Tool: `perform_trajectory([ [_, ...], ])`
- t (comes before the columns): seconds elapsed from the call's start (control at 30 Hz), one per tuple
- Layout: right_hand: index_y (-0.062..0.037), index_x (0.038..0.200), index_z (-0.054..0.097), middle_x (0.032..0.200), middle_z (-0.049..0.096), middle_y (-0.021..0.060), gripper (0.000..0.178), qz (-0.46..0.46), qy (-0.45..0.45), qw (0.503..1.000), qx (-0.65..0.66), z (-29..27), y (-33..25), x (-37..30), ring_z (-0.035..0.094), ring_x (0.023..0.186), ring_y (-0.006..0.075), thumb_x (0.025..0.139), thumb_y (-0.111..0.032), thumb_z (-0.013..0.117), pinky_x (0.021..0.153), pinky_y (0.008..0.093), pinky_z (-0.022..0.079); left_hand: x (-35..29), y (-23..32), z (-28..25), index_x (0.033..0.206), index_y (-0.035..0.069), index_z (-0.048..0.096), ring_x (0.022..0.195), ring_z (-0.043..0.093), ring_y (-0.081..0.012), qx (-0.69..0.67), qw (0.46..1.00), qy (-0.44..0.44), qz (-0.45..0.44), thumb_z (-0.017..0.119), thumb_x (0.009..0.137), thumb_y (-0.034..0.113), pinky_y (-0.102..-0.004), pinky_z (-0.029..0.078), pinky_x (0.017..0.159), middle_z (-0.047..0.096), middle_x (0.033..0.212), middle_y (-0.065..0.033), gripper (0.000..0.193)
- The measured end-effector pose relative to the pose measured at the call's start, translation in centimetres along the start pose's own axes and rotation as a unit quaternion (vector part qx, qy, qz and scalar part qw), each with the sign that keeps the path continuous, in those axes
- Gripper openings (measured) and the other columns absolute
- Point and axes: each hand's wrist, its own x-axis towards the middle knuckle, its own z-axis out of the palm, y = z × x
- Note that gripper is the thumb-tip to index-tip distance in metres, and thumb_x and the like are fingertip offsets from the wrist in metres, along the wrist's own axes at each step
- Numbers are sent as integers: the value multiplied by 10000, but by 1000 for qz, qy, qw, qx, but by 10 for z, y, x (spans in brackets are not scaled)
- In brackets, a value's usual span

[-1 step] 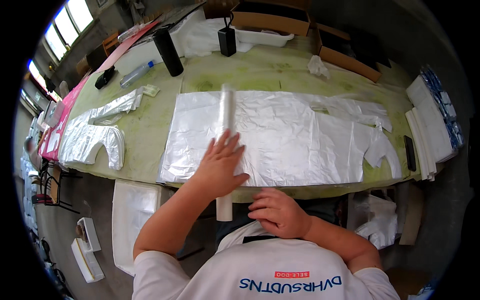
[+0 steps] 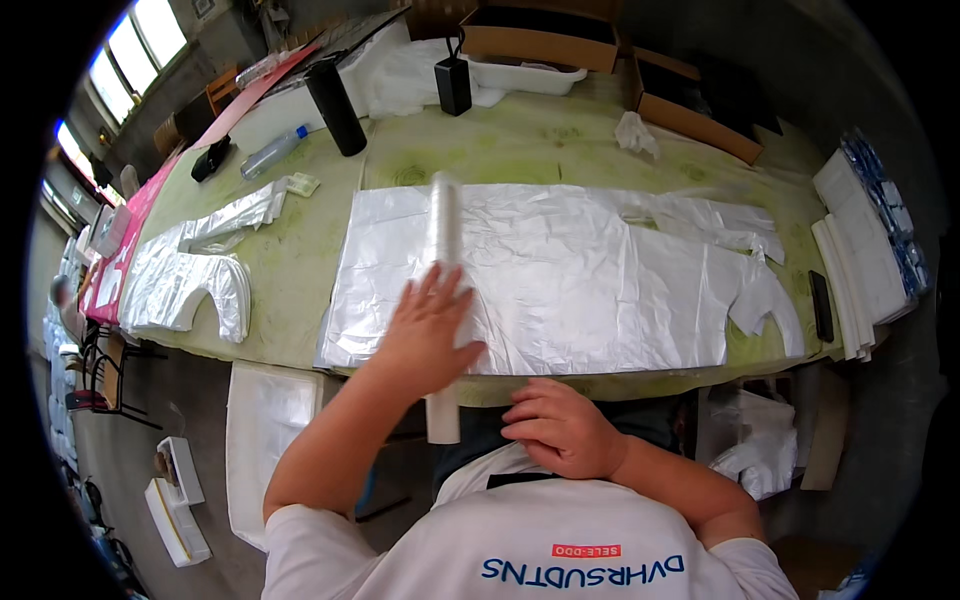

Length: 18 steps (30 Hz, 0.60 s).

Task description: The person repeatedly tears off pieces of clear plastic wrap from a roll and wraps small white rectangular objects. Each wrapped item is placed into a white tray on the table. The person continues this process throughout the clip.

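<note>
On the yellow-green tabletop (image 2: pixel 300 250), a wide clear plastic sheet (image 2: pixel 560 280) lies spread flat, its near edge running along the tabletop's near rim. Across the sheet, from its far edge to past the near rim, lies a long white roll (image 2: pixel 443 230), standing roughly square to the person. The left hand (image 2: pixel 425 330) rests palm down on the roll, fingers spread and flat, pressing rather than gripping; it covers the roll's middle, so that part is hidden, and the roll's near end shows again below the hand, hanging over the tabletop's edge. The right hand (image 2: pixel 560 430) sits just beside that near end, off the tabletop and close to the person's body, fingers loosely curled; it seems to hold nothing, though its palm faces down and I cannot tell for sure.

Left of the sheet, well apart, lies a crumpled heap of the same clear plastic (image 2: pixel 190 270). At the far side stand a tall black cylinder (image 2: pixel 335 105) and a small black box (image 2: pixel 453 85), with a clear bottle (image 2: pixel 272 152) lying on its side near them. Open cardboard boxes (image 2: pixel 600 40) line the far edge. Flat white stacks (image 2: pixel 860 260) sit at the right end, bent by the lens and partly cut off at the picture's rim. The sheet's right part is cut into a shaped outline that is hard to read.
</note>
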Motion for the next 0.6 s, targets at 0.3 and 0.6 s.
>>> perform_trajectory([
  [0.3, -54, 1019, 733, 994, 709, 130, 287, 39, 34, 998, 23, -10, 3, -31, 673, 973, 329, 756, 55, 697, 884, 410, 548, -3, -44, -6, 1579, 28, 317, 1534, 205, -434, 31, 982, 67, -175, 702, 903, 363, -480, 200, 1257, 261, 1642, -254, 847],
  [0.6, -44, 1008, 717, 994, 718, 116, 242, 89, 82, 992, 30, -10, 15, -64, 690, 949, 319, 788, 50, 679, 838, 393, 560, -29, -88, -22, 1620, 99, 233, 1401, 415, -450, 41, 943, 52, -326, 685, 857, 269, -481, 315, 1195, 427, 1523, -250, 903],
])
